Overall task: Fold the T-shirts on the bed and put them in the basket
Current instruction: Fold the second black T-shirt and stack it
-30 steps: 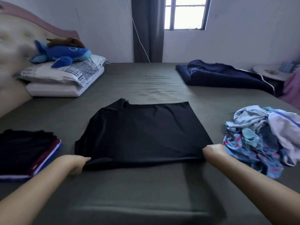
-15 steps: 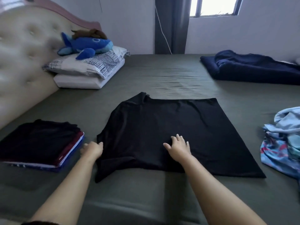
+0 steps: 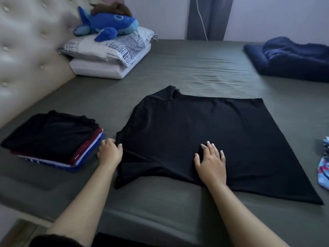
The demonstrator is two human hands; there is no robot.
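**2 hands on a black T-shirt, mid-bed**

1 black T-shirt (image 3: 204, 136) spread flat on the grey-green bed sheet (image 3: 195, 65), collar end toward the far side, hem toward the near edge. Left sleeve area bunched and creased near the left hand (image 3: 109, 152). Left hand at the shirt's left edge, fingers curled onto the fabric there; an actual pinch could not be told from this angle. Right hand (image 3: 211, 162) laid flat on the lower middle of the shirt, fingers straight and slightly spread, pressing the cloth down, holding nothing.

Just left of the shirt, not touching it: 1 stack of folded T-shirts (image 3: 51, 138), black on top, maroon, white and blue layers showing at the edge. At the far right edge, a patterned blue garment (image 3: 324, 173), mostly cut off by the frame.

Farther back: 2 pillows (image 3: 110, 56) stacked against the padded headboard (image 3: 26, 50), a blue plush whale (image 3: 106, 24) on top. Navy blanket (image 3: 292, 61) folded at the far right. Dark curtain (image 3: 210, 16) against the back wall.
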